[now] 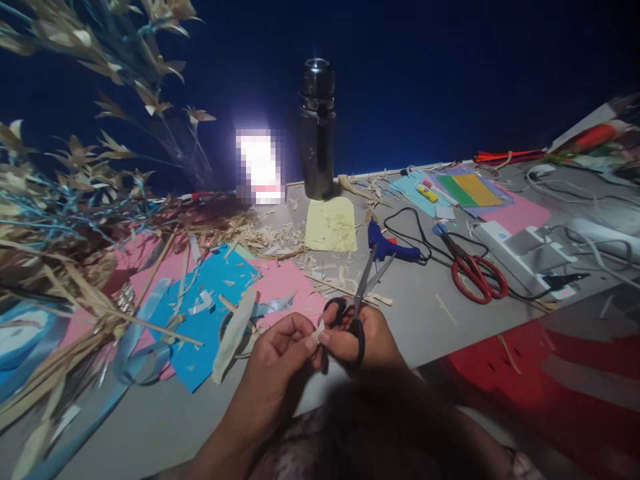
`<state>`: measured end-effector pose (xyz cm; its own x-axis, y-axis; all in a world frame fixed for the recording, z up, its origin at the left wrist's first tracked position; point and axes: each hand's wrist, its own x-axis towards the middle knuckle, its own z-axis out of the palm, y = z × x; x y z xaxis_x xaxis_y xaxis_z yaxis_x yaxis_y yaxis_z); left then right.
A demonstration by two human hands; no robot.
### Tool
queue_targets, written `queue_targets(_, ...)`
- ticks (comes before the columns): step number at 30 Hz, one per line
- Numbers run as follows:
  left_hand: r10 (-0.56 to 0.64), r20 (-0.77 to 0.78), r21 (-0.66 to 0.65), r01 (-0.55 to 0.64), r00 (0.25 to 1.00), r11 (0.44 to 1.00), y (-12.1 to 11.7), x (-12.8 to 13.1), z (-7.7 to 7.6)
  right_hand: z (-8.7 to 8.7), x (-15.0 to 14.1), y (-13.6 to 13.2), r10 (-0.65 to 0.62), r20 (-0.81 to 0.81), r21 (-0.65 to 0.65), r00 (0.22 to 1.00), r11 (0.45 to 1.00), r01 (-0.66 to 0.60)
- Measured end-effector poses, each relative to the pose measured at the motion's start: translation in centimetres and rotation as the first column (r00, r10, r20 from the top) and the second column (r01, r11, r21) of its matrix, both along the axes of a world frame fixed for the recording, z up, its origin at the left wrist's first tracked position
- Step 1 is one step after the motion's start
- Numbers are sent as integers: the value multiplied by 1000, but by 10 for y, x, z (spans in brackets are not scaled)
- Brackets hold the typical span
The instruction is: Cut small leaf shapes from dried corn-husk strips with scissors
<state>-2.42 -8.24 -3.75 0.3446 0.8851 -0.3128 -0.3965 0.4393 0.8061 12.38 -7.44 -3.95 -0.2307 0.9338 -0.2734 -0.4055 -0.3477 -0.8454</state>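
1. Closely paired above the near edge of a grey worktable, a person's two hands meet over a small pale scrap, held up between their fingertips.

2. The left hand pinches the scrap between thumb and curled fingers, with hardly any gap left in its grip.

3. The right hand, loosely curled, carries black-handled scissors on its fingers while its thumb presses at the scrap; the blades stand apart, pointing away from the person. Some fingers are hidden from where I stand.

4. Just left of the hands lies a long pale husk, partly over a bright blue sheet strewn with clippings; a pink sheet spreads beyond the left hand.

5. Beyond the right hand rest a blue glue gun and, farther right, red-handled scissors near a white power strip.

6. Straight ahead of both hands, a dark flask stands upright at the far edge of a yellowish pad.
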Motion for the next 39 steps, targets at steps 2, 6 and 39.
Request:
queue_targets(2,-8,-14,3,8,1000,1000,0,-1,0,0,-3,-1,-38,21,-5,999,999,38)
queue_targets(6,-7,34,-16,7,999,1000,-1,-2,4,0,-6,0,-171,12,8,985,985,170)
queue_targets(39,41,124,-72,-32,991,997,-4,4,9,5,3,-1,-144,80,53,986,989,140)
